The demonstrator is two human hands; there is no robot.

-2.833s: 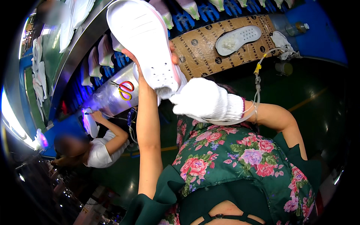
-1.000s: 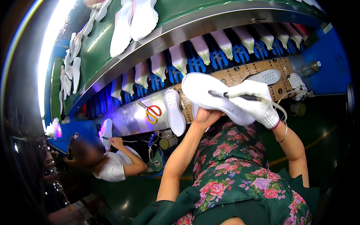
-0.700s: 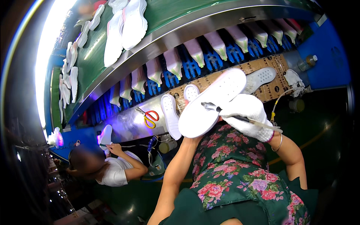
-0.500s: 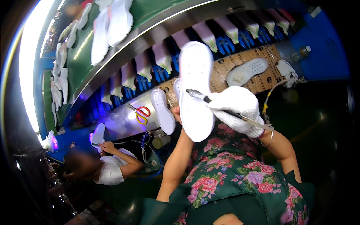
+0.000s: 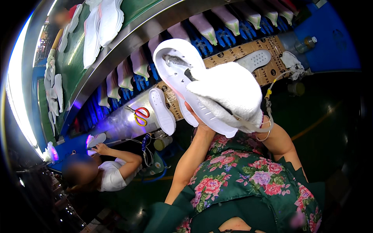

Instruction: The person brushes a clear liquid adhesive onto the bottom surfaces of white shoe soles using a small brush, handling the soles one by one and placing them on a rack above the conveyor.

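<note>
I hold a white shoe sole [image 5: 179,78] raised above the near edge of a long bench [image 5: 114,122], hollow side toward the camera, one rounded end angled toward the bench's far edge. My bare left hand [image 5: 203,125] grips it from beneath, fingers partly hidden. My right hand [image 5: 229,93], in a white glove, is closed around a brush [image 5: 175,60], its grey tip inside the hollow at the far end; I cannot tell whether it touches. A clear tube [image 5: 256,127] runs past the gloved wrist. A second white sole [image 5: 185,112] shows just behind the first; I cannot tell if the left hand has it too. Across the bench's near edge lies a perforated sole [image 5: 162,112], by the left edge of a cardboard sheet [image 5: 225,58], red-and-yellow scissors [image 5: 140,116] to its left. A greyish insole [image 5: 258,60] rests on the cardboard; a crumpled cloth [image 5: 290,60] sits near the bench's right end. Toward the left end, a co-worker [image 5: 118,171] in white reaches to a pale sole [image 5: 97,139].
</note>
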